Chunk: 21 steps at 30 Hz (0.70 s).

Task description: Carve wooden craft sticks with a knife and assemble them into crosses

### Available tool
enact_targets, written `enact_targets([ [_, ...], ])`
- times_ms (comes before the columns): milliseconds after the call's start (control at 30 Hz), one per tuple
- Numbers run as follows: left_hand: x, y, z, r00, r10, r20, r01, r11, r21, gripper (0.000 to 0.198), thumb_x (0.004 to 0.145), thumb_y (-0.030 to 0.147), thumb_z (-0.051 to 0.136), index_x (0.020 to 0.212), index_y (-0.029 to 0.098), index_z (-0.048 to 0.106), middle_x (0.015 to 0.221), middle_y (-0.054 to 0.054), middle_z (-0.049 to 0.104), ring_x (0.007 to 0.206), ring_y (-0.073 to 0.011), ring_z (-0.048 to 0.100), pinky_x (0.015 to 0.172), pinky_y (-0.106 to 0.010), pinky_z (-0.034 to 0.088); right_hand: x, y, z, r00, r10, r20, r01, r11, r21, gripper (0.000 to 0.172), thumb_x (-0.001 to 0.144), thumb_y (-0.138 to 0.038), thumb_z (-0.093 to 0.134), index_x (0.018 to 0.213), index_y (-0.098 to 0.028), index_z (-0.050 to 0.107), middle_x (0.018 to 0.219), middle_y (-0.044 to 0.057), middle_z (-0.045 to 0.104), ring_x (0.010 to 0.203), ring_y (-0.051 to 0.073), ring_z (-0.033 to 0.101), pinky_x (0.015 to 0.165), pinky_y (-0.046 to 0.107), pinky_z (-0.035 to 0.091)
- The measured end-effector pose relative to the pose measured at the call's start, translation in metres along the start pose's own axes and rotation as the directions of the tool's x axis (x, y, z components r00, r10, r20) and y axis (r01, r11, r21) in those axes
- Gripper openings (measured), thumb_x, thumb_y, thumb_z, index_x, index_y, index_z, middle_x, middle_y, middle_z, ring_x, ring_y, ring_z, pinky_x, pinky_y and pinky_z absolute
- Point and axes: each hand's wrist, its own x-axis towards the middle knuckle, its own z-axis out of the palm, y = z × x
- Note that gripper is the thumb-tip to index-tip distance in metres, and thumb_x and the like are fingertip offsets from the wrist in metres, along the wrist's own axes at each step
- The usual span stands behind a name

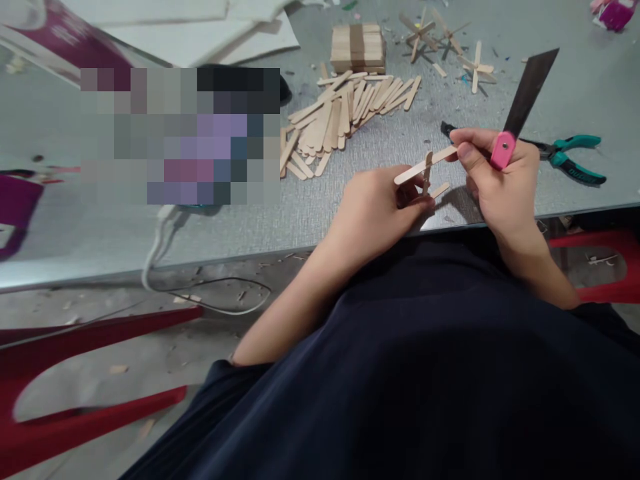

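Minding the knife (pixel 524 100) (its blade juts above my right grip), I should steady the long stick (pixel 411 174) pinched in my right hand (pixel 506 190), beside the short sticks (pixel 427 181) clamped in my left hand (pixel 375 203).

Pale lettering is printed along the lower teal handle of the pliers (pixel 559 157) on the bench (pixel 270 230); it seems to be begun with "OU", but the rest is too small and blurred to be read with certainty. Large white characters are carried on the purple-and-white package (pixel 85 40) at the upper left, yet they are smeared and cannot be deciphered. On the purple object (pixel 23 200) at the left edge, a white patch like a label is shown, its content illegible.
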Motion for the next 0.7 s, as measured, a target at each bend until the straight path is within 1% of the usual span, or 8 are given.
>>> enact_targets([
  [67, 0.000, -0.002, 0.002, 1.000, 0.003, -0.030, -0.003, 1.000, -0.011, 0.005, 0.095, 0.022, 0.081, 0.093, 0.022, 0.077, 0.082, 0.000, 0.077, 0.075, -0.0168, 0.063, 0.072, -0.035, 0.045, -0.001, 0.001, 0.000, 1.000, 0.014, 0.010, -0.013, 1.000, -0.020, 0.034, 0.112, -0.065, 0.083, 0.119, -0.032, 0.091, 0.120, 0.008, 0.094, 0.110, 0.031, 0.090, 0.079, 0.041, 0.071],
  [167, 0.000, -0.005, 0.004, 0.998, 0.019, -0.058, -0.020, 0.999, -0.027, 0.006, 0.096, 0.020, 0.080, 0.090, 0.022, 0.076, 0.080, 0.000, 0.074, 0.075, -0.0161, 0.061, 0.072, -0.034, 0.044, -0.001, 0.000, -0.001, 0.998, 0.053, 0.017, -0.052, 0.996, -0.068, 0.039, 0.113, -0.069, 0.079, 0.123, -0.033, 0.090, 0.122, 0.008, 0.094, 0.109, 0.029, 0.089, 0.079, 0.040, 0.069],
  [300, 0.002, -0.009, 0.005, 0.999, 0.012, -0.044, -0.016, 0.995, -0.094, 0.006, 0.095, 0.022, 0.082, 0.091, 0.021, 0.078, 0.079, 0.000, 0.073, 0.076, -0.0161, 0.061, 0.072, -0.033, 0.046, 0.000, -0.004, 0.000, 0.997, 0.073, 0.038, -0.071, 0.996, -0.055, 0.031, 0.113, -0.063, 0.083, 0.120, -0.033, 0.090, 0.120, 0.009, 0.094, 0.104, 0.026, 0.086, 0.080, 0.040, 0.069],
  [367, 0.003, -0.011, 0.005, 1.000, 0.007, -0.026, -0.010, 0.992, -0.124, 0.005, 0.095, 0.023, 0.083, 0.092, 0.020, 0.080, 0.082, -0.001, 0.076, 0.076, -0.0163, 0.062, 0.072, -0.033, 0.047, 0.001, -0.005, 0.001, 0.998, 0.051, 0.033, -0.050, 0.999, -0.007, 0.027, 0.112, -0.057, 0.086, 0.115, -0.031, 0.089, 0.116, 0.009, 0.094, 0.103, 0.026, 0.087, 0.083, 0.040, 0.070],
  [500, 0.005, -0.015, 0.004, 1.000, 0.008, 0.001, -0.008, 0.988, -0.153, 0.005, 0.094, 0.024, 0.081, 0.091, 0.020, 0.081, 0.083, -0.002, 0.077, 0.078, -0.0172, 0.064, 0.072, -0.032, 0.048, 0.002, -0.005, 0.004, 0.999, -0.031, 0.016, 0.028, 0.990, 0.139, 0.018, 0.109, -0.043, 0.089, 0.108, -0.026, 0.089, 0.106, 0.007, 0.092, 0.100, 0.024, 0.089, 0.089, 0.039, 0.071],
  [567, 0.005, -0.016, 0.003, 1.000, 0.011, 0.008, -0.009, 0.988, -0.155, 0.006, 0.094, 0.025, 0.081, 0.092, 0.020, 0.082, 0.085, -0.002, 0.079, 0.080, -0.0179, 0.066, 0.073, -0.032, 0.049, 0.002, -0.005, 0.004, 0.999, -0.038, 0.010, 0.036, 0.989, 0.144, 0.014, 0.109, -0.038, 0.088, 0.108, -0.024, 0.089, 0.101, 0.006, 0.090, 0.096, 0.022, 0.087, 0.086, 0.037, 0.070],
  [633, 0.005, -0.016, 0.003, 1.000, 0.009, 0.012, -0.007, 0.987, -0.162, 0.007, 0.095, 0.026, 0.081, 0.095, 0.020, 0.083, 0.088, -0.003, 0.081, 0.082, -0.0184, 0.068, 0.074, -0.032, 0.051, 0.001, -0.005, 0.005, 1.000, -0.031, 0.008, 0.029, 0.993, 0.115, 0.013, 0.109, -0.036, 0.085, 0.110, -0.024, 0.090, 0.097, 0.005, 0.088, 0.093, 0.021, 0.086, 0.085, 0.036, 0.070],
  [700, 0.005, -0.016, 0.003, 1.000, 0.006, 0.016, -0.003, 0.985, -0.172, 0.007, 0.096, 0.027, 0.082, 0.097, 0.021, 0.084, 0.090, -0.003, 0.083, 0.083, -0.0191, 0.069, 0.074, -0.033, 0.052, 0.002, -0.005, 0.004, 0.999, -0.038, 0.012, 0.037, 0.994, 0.105, 0.014, 0.110, -0.036, 0.084, 0.111, -0.023, 0.090, 0.099, 0.005, 0.088, 0.094, 0.021, 0.086, 0.088, 0.036, 0.071],
])
